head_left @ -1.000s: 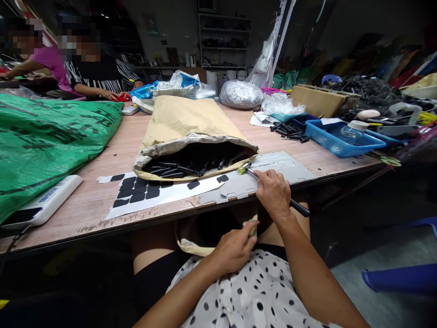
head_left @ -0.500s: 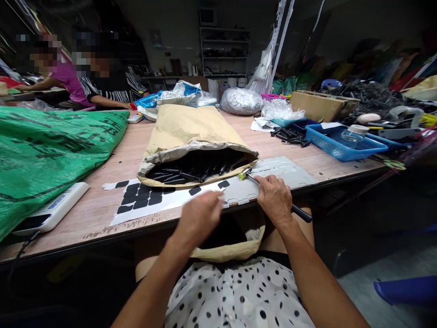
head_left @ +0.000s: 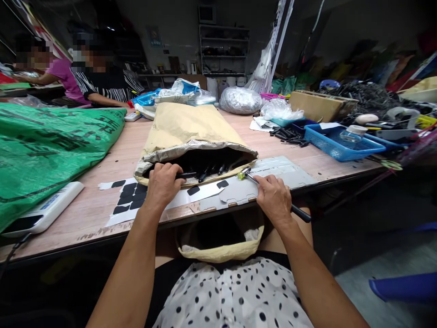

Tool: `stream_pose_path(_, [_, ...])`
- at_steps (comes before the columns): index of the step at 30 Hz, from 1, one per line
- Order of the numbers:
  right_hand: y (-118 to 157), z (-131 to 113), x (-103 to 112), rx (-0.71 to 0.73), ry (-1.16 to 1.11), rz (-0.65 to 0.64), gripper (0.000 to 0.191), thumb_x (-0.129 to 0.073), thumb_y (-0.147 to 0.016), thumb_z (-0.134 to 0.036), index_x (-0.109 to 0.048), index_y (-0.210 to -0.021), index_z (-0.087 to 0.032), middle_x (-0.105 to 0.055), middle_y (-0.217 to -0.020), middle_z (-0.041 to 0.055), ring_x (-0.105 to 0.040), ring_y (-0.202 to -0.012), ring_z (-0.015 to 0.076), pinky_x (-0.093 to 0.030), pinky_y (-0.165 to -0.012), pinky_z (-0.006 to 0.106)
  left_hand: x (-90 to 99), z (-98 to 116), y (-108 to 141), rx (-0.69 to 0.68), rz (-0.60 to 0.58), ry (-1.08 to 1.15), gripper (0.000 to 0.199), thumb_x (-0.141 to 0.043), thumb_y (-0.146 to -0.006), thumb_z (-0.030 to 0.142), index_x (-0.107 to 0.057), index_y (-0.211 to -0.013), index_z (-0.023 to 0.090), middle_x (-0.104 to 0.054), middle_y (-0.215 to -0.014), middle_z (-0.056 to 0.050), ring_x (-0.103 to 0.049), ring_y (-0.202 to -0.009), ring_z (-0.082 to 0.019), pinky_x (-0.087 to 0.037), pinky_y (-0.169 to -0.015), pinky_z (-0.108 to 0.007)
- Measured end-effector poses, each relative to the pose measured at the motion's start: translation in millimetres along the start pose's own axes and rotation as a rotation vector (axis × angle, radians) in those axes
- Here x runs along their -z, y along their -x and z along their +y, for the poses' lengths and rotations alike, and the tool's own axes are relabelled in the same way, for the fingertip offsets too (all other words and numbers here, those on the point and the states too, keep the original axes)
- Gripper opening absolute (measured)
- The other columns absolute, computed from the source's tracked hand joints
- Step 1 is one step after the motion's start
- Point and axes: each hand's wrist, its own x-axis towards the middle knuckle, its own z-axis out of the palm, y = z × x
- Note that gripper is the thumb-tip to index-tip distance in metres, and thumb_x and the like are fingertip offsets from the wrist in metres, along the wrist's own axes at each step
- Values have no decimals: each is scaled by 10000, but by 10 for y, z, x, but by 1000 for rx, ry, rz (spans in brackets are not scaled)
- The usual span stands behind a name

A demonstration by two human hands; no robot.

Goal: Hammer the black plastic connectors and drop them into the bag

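My left hand (head_left: 162, 183) is at the mouth of a tan paper sack (head_left: 194, 123) lying on the table. Its fingers curl down over the black pen-like sticks (head_left: 206, 173) inside, and one stick shows at the fingertips. What lies under the palm is hidden. In my right hand (head_left: 274, 197) is a small hammer (head_left: 301, 213) with a black handle, metal neck and yellow-green head end, resting over grey cardboard (head_left: 287, 171). A white sheet with black rounded-square stickers (head_left: 129, 196) lies partly under the sack. A second tan sack (head_left: 221, 255) stands open at my lap.
A green woven sack (head_left: 58, 146) and a white scale-like device (head_left: 51, 207) lie at the left. To the right are a blue basket (head_left: 344, 146), loose black parts (head_left: 288, 135) and a cardboard box (head_left: 321, 105). Two people sit at the far left.
My left hand has moved left and forward from above the lap sack to the mouth of the sack on the table. My right hand with the hammer has hardly moved.
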Motion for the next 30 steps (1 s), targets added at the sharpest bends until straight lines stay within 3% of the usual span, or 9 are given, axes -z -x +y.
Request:
stream_pose_path(3, [-5, 2, -5, -2, -14, 7, 343, -535, -954, -195, -691, -1243, -294, -659, -1039, 68, -504, -944, 234, -295, -765, 344, 41, 231, 181, -22, 62, 186, 133, -745, -830, 262, -676, -937, 224, -685, -936, -50, -539, -984, -280, -426, -894, -399])
stream_pose_path(9, [-23, 51, -15, -2, -39, 3, 318, -576, -946, -240, -694, -1239, -275, -667, -1062, 56, -525, -972, 231, -312, -778, 346, -228, 751, 410, -110, -114, 504, 125, -756, -843, 264, -664, -911, 214, -674, -931, -27, -558, -923, -223, -432, -830, -336])
stream_pose_path(13, [-46, 84, -26, -12, -63, -34, 235, -566, -959, -279, -726, -1130, -252, -668, -1069, 60, -532, -976, 234, -326, -782, 351, -336, 723, 413, -65, -130, 572, 166, -770, -837, 313, -690, -945, 215, -658, -938, -33, -566, -933, -224, -440, -835, -338])
stream_pose_path(17, [-21, 91, 4, -22, -116, -42, 241, -512, -980, -275, -708, -1111, -227, -670, -1075, 76, -553, -1007, 250, -372, -819, 360, -293, 626, 400, -23, -169, 634, 199, -784, -804, 314, -716, -955, 203, -652, -914, -31, -583, -905, -216, -456, -815, -329])
stream_pose_path(20, [53, 58, 83, -1, -276, -25, 259, -475, -993, -268, -686, -1131, -210, -679, -1103, 89, -593, -1044, 248, -435, -879, 359, -267, 612, 391, 3, -206, 665, 154, -780, -789, 296, -731, -892, 192, -651, -879, -24, -587, -853, -200, -456, -790, -320])
stream_pose_path(25, [228, -175, 259, 111, -668, -28, 286, -481, -1006, -275, -669, -1213, -219, -714, -1158, 85, -660, -1080, 220, -512, -973, 355, -292, 608, 387, 6, -193, 701, 175, -753, -795, 313, -725, -920, 193, -648, -851, -13, -579, -812, -184, -447, -747, -305])
stream_pose_path(30, [375, -449, 353, 213, -867, -145, 401, -461, -1026, -238, -593, -1401, -295, -691, -1290, 40, -667, -1127, 194, -537, -1014, 364, -312, 573, 373, -19, -196, 714, 158, -730, -796, 299, -734, -910, 189, -636, -839, -13, -566, -779, -170, -438, -705, -287])
